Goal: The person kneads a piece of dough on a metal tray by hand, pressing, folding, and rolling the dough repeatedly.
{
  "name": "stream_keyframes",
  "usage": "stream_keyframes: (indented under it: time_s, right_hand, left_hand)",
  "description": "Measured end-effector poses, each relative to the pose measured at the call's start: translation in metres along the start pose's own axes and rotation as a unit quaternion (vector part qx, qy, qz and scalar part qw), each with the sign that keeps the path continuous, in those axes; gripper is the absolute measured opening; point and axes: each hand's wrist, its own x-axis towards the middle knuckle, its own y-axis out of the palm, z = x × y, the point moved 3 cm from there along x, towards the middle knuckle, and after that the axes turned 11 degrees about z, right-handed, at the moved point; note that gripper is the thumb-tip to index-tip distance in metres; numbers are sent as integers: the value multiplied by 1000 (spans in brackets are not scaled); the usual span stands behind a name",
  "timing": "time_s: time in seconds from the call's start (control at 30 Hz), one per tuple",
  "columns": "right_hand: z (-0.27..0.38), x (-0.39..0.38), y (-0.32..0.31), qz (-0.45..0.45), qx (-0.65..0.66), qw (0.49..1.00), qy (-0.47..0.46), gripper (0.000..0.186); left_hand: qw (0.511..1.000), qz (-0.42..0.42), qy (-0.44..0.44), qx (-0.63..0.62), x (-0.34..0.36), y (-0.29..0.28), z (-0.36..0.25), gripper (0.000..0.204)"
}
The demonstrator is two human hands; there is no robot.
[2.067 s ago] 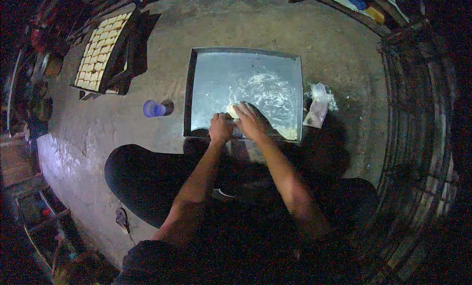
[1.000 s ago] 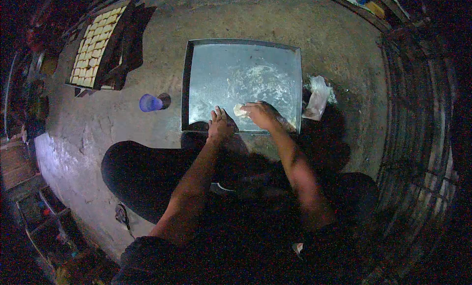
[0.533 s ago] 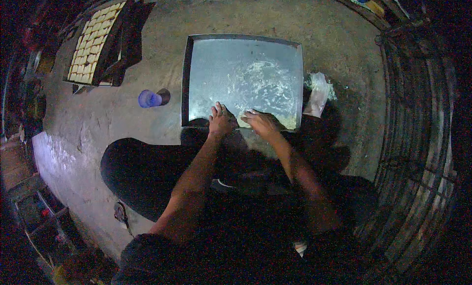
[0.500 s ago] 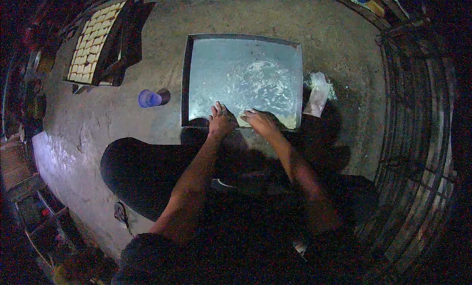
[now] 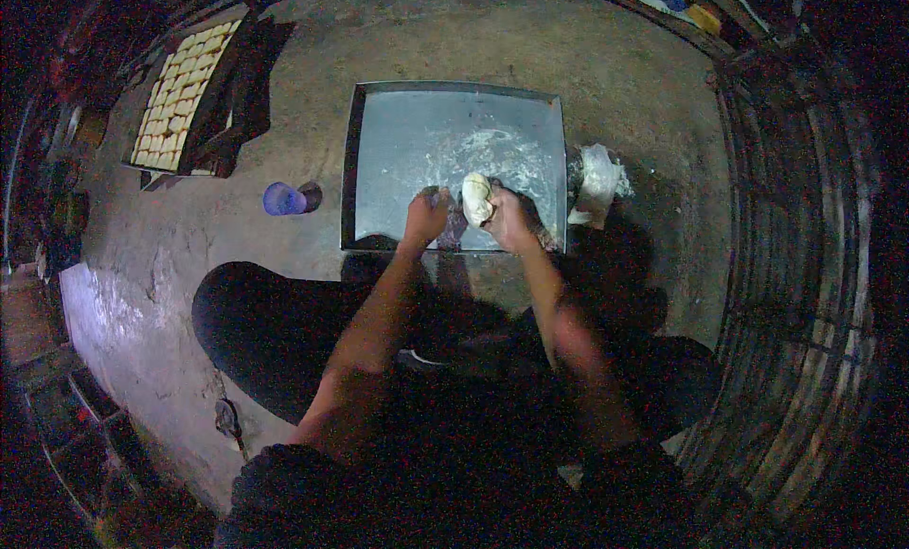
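Observation:
A pale, rounded lump of dough (image 5: 477, 198) is gripped in my right hand (image 5: 509, 221), raised over the near part of a shallow metal tray (image 5: 407, 123). My fingers wrap its right side and its left side bulges free. To the left of the dough, and apart from it, my left hand (image 5: 426, 218) hovers above the same tray; its fingers are blurred and partly turned from view, so whether they are closed is unclear. White flour is smeared over the tray's middle and right.
A purple cup (image 5: 282, 199) stands on the floor left of the tray. Farther left, a tilted tray (image 5: 128, 163) holds rows of pale dough pieces. A floury plastic bag (image 5: 595, 185) lies to the right. Scissors (image 5: 227, 419) rest near my left leg; wooden slats (image 5: 795, 293) line the right side.
My right hand has lifted the dough off the tray's near edge, where it was pressed down. My left hand, fingers spread on the tray before, has come up and turned inward.

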Motion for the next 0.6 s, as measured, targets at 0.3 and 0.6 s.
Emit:
stream_keyframes:
  time_s: [0.3,0.6]
  right_hand:
    - [7,-25,30,-246,-609,722,-218,52]
    - [16,-37,60,-157,-675,692,-200,48]
  left_hand:
    - [984,-96,105,107,-19,28,-110,62]
    - [985,-155,27,65,-17,-3,-97,63]
